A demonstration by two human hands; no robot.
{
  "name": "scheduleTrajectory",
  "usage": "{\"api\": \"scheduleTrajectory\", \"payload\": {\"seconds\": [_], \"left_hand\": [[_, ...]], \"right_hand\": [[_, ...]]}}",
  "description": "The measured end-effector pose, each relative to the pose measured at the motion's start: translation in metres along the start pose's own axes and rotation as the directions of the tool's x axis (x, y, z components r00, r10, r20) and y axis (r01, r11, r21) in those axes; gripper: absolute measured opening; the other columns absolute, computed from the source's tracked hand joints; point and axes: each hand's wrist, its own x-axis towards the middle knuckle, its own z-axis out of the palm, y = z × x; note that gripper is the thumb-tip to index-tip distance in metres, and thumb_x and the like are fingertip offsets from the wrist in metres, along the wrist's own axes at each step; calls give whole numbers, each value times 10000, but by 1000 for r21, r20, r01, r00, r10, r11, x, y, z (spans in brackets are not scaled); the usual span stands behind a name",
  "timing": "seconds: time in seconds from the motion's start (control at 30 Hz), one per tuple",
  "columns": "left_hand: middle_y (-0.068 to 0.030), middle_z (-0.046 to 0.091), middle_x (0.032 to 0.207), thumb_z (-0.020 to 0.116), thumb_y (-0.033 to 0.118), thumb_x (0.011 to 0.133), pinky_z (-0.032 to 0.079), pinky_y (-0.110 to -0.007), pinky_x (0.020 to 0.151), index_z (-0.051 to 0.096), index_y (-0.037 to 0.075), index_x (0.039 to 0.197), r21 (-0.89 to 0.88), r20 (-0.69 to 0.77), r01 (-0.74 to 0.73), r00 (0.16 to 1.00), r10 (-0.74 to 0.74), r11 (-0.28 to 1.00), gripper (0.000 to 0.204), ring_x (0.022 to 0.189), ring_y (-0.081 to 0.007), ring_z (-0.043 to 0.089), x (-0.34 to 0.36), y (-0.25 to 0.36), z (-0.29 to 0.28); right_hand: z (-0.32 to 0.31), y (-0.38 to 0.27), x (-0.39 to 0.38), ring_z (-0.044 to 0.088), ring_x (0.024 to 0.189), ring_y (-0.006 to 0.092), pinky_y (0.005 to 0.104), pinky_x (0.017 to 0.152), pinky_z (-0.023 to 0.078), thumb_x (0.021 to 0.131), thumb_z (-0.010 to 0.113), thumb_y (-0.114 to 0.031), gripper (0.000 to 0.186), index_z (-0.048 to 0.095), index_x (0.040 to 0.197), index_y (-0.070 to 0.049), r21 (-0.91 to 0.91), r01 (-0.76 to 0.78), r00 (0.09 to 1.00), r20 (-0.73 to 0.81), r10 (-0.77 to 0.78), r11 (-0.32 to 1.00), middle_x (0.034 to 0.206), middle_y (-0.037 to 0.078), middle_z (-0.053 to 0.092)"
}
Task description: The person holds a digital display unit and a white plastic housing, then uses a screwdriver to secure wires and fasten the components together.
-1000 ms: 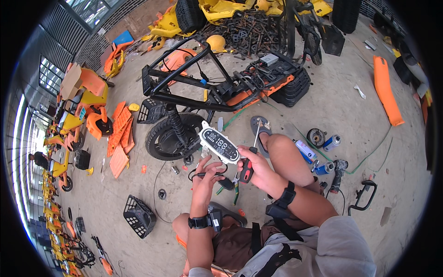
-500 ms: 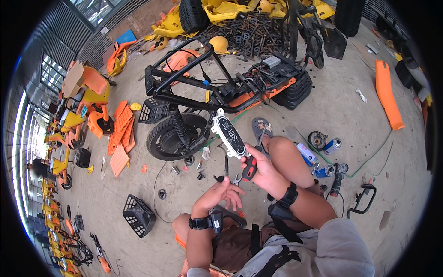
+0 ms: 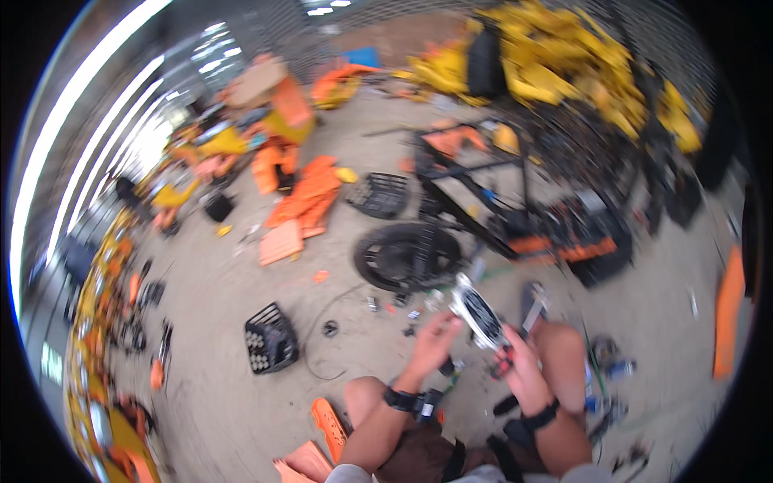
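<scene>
My right hand (image 3: 525, 372) is closed round a screwdriver (image 3: 502, 364) with a red-and-black handle, its shaft pointing up and away. The same hand also grips the lower end of an oval display panel (image 3: 481, 316) with a dark face and a white housing, held tilted in the air. My left hand (image 3: 435, 342) is raised beside the panel's left edge, its fingers smeared by motion; whether they touch the panel I cannot tell. A small dark piece (image 3: 446, 367) shows just below that hand.
Ahead lies a stripped scooter frame (image 3: 467, 217) with a black wheel (image 3: 403, 256). Black baskets (image 3: 271, 338), orange panels (image 3: 310, 201) and small parts lie on the floor. Spray cans (image 3: 621, 369) stand at my right. Yellow body parts (image 3: 555, 48) are heaped behind.
My view has swung left and blurred, so the scene sits further right. My left hand has come up from below to the display panel's side; the right keeps its hold on panel and screwdriver.
</scene>
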Motion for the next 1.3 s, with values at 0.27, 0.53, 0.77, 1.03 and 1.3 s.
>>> {"api": "scheduleTrajectory", "payload": {"seconds": [0.27, 0.53, 0.77, 1.03, 1.3], "left_hand": [[-30, 656, 837, 495, 146, 1004, 488, -275, 736, 644, -2, 949, -383, 470, 89, 876, 111, 919, 218, 773, -116, 611, 3, -22, -2], [-42, 639, 844, 560, 155, 971, 539, -279, 669, 619, 10, 968, -388, 576, 323, 816, -45, 863, 157, 694, -122, 621, -5, -5, -3], [-53, 616, 801, 515, 168, 991, 541, -268, 639, 605, 5, 948, -441, 477, 468, 845, -242, 766, 191, 668, -151, 630, 0, -4, -3], [-53, 615, 782, 514, 201, 998, 539, -262, 598, 578, 7, 1024, -424, 376, 489, 861, -343, 763, 206, 645, -154, 630, 2, -19, 0], [-32, 612, 742, 543, 253, 987, 471, -238, 518, 582, 40, 923, -350, 363, 466, 867, -341, 813, 226, 577, -126, 607, -4, -11, -6]], "right_hand": [[2, 6, 3, 509, 520, 116, 269, 457, 418, 939, 602, -232, 235, 515, 1107, -92, -146, 150, 986, -56, -160, 978, 765, 38, 590], [6, 0, 5, 581, 662, 139, 261, 528, 442, 924, 586, -315, 265, 575, 1091, -109, 142, 17, 998, -68, -8, 990, 948, 56, 645], [0, 2, 5, 569, 659, 129, 250, 511, 442, 916, 601, -314, 239, 580, 1058, -123, 84, 18, 1000, -15, -17, 996, 1035, 64, 661], [-8, 16, 9, 614, 635, 152, 280, 501, 502, 860, 664, -44, 344, 507, 1165, -67, -198, 77, 996, 47, -69, 977, 1098, 98, 638], [-6, 27, 6, 574, 543, 156, 292, 464, 475, 874, 671, -131, 226, 544, 1046, -58, -300, -27, 999, -41, 15, 953, 801, 50, 599]]}}
